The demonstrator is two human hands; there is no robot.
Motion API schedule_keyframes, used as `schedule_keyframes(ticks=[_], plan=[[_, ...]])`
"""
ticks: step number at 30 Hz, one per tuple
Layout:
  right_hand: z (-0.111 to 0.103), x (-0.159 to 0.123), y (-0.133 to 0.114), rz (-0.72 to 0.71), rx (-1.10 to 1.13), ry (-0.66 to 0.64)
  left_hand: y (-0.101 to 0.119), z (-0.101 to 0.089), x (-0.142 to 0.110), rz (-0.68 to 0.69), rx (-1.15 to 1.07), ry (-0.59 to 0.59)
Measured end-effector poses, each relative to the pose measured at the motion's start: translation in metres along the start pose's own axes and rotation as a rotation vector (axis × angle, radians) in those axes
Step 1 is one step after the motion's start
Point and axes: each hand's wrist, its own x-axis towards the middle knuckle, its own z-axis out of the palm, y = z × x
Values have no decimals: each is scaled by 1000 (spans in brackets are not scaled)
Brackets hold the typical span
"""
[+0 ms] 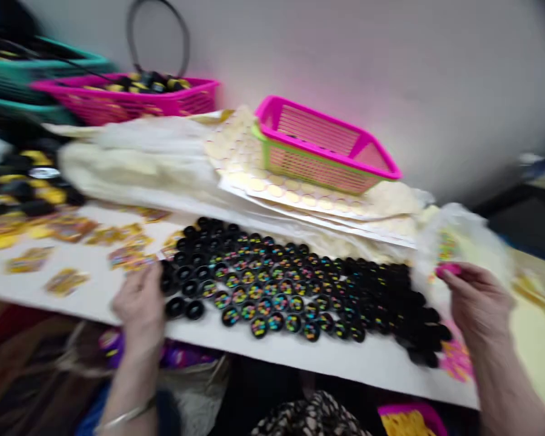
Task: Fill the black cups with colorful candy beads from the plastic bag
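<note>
Many small round black cups [276, 303] stand packed together on the white table, several filled with bright coloured bits. Unfilled black cups [189, 286] sit at the left end. Beside these, my left hand [138, 300] is closed at the table's near side; whatever its fingers hold, if anything, is hidden. Over on the right, my right hand [479, 300] pinches a small pink object [448, 269], blurred, its kind unclear. It is in front of a clear plastic bag [463, 236] with coloured bits in it. Pink and orange pieces [456, 360] lie below that hand.
Yellowish flat packets [66, 281] are scattered at the left, near a heap of black and yellow items [22, 181]. Behind the cups are pale sheets [309, 200] and nested pink and green baskets [331, 157]. A filled pink basket [131, 100] stands farther back.
</note>
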Motion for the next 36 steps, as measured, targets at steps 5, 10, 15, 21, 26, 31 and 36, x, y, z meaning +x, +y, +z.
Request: schedule_keyframes(ticks=[5, 10, 15, 21, 26, 31, 36], plan=[[90, -73, -54, 149, 32, -470, 1, -4, -3, 44, 16, -53], [192, -140, -71, 131, 0, -1188, 4, -8, -5, 70, 16, -97], [270, -179, -62, -358, -141, -1504, 7, -10, -6, 91, 16, -125], [305, -194, -64, -877, -494, -1605, 8, -9, -8, 100, 34, -137], [311, -197, -76, -1075, -656, -1578, 8, -10, -8, 115, 45, -131], [310, -186, -78, -861, -508, -1551, 9, -11, -8, 112, 58, -160], [289, -161, -59, -119, -125, -1388, 7, -12, -7, 118, 37, -159]])
